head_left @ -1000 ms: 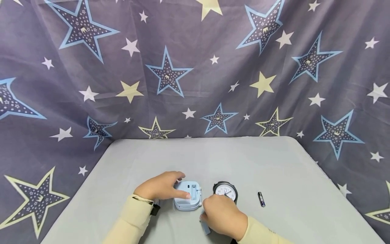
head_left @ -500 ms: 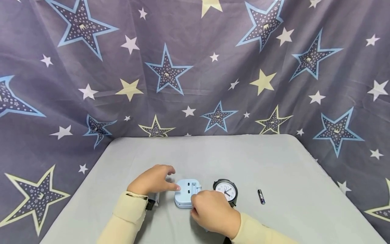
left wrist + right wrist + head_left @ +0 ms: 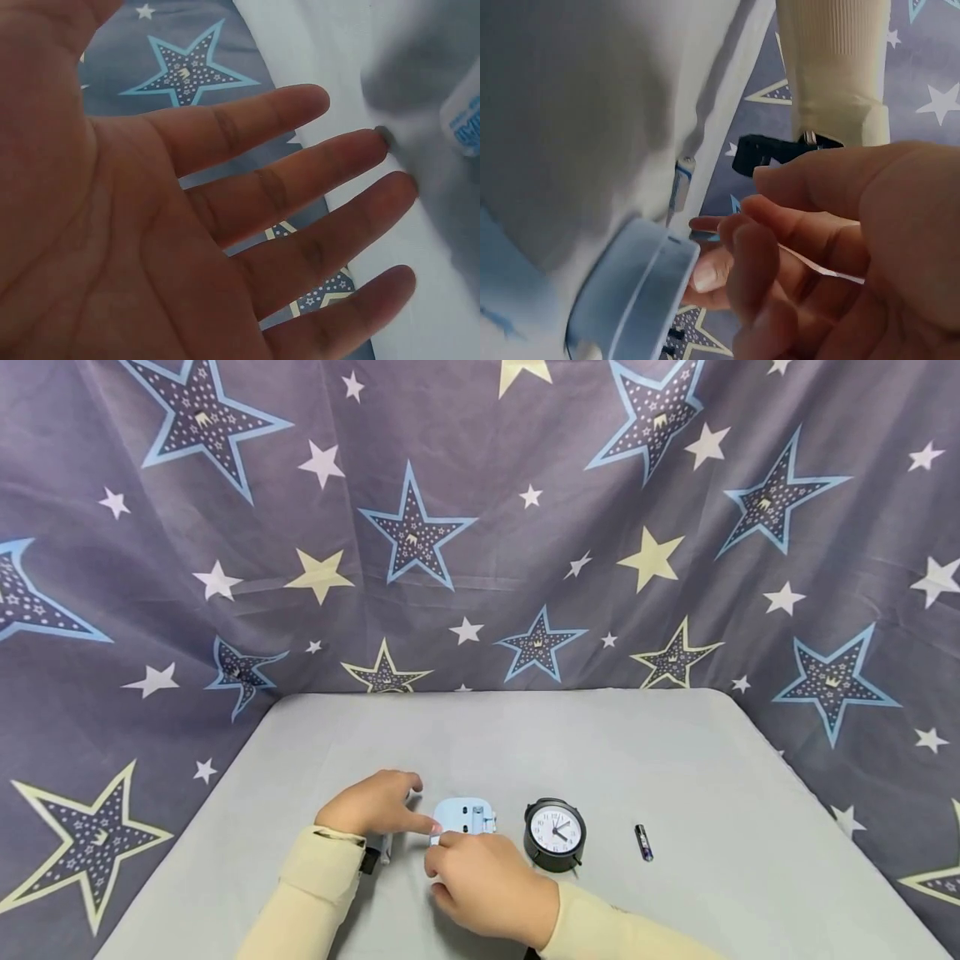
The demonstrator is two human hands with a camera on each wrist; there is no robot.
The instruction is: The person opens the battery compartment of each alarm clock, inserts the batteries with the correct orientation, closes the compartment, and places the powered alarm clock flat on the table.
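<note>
A light blue rounded case (image 3: 453,810) lies on the table, its slot and small dark holes facing up; its face is hidden. Beside its left edge, my left hand (image 3: 375,806) has its fingers spread, the thumb tip at the case. My right hand (image 3: 487,885) is in front of the case and covers its near part. In the right wrist view its fingers are loosely bent, with nothing seen between them. A white battery with blue print (image 3: 681,184) lies on the table near the left hand. A pale blue piece (image 3: 510,277), blurred, lies close to the right wrist camera.
A black round alarm clock (image 3: 555,835) stands right of the case. Farther right, a dark battery (image 3: 643,843) lies on the grey table (image 3: 525,743). A star-patterned cloth (image 3: 450,610) hangs behind the table.
My right hand has moved left, away from the black clock, to the front of the blue case. My left hand has drawn slightly left, its thumb now at the case's edge.
</note>
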